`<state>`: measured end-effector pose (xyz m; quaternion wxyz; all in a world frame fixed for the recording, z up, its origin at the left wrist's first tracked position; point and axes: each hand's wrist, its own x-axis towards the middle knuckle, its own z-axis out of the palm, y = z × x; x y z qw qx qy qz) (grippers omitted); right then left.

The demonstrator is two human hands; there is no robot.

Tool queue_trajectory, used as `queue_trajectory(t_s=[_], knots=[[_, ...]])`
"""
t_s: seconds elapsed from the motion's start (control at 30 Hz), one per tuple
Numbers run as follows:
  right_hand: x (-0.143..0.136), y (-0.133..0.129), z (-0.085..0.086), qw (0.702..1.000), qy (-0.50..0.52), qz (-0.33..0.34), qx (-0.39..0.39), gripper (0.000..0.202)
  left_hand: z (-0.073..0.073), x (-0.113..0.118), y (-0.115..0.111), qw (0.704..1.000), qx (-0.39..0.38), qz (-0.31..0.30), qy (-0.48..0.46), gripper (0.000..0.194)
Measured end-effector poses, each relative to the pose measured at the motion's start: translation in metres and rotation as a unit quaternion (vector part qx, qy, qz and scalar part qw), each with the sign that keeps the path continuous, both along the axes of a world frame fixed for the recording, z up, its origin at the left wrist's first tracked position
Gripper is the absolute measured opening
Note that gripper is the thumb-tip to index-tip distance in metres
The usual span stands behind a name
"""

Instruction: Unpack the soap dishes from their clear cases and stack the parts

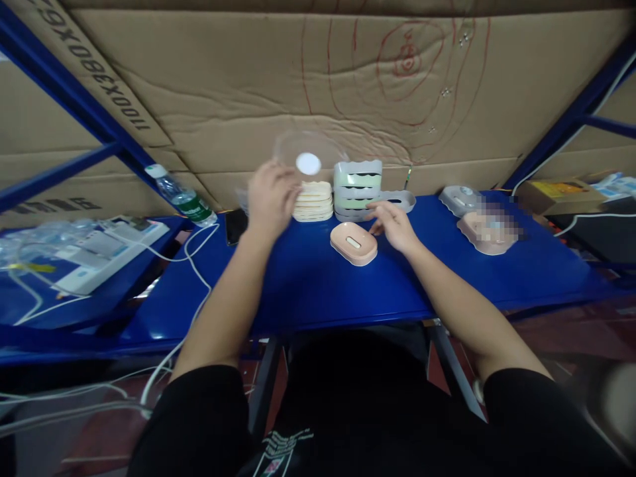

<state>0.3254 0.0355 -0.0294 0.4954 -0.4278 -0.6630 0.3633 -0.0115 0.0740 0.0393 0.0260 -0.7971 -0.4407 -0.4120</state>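
My left hand point(271, 199) is at a stack of cream-coloured pieces point(313, 202), its bent fingertips at the stack's left side. Blur hides whether they grip anything. Behind it stands a clear plastic container point(283, 147) with a round white sticker point(309, 163). My right hand point(392, 222) is open, fingers loosely apart, just right of a pink oval case point(354, 243) with a slot in its top. The case lies on the blue table. Beyond that hand are a stack of grey and pale-green wavy-edged cases point(356, 189) and a grey oval piece point(405, 201).
A water bottle point(183, 197) leans at the left, near a dark phone point(235, 226) and a white cable point(199, 268). To the right lie a grey case point(458, 200) and a pink case point(479, 235), partly blurred out. A cardboard wall point(223, 79) closes off the back.
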Motion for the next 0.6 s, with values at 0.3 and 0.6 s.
queue_trajectory(t_s=[0.3, 0.6], knots=[[-0.014, -0.015, -0.003, 0.925, -0.337, 0.092, 0.148, 0.07, 0.031, -0.083, 0.025, 0.962, -0.102, 0.241, 0.075, 0.046], [-0.011, -0.013, -0.009, 0.897, -0.415, 0.121, 0.093, 0.089, -0.005, -0.084, 0.04, 0.954, -0.145, 0.253, 0.075, 0.051]])
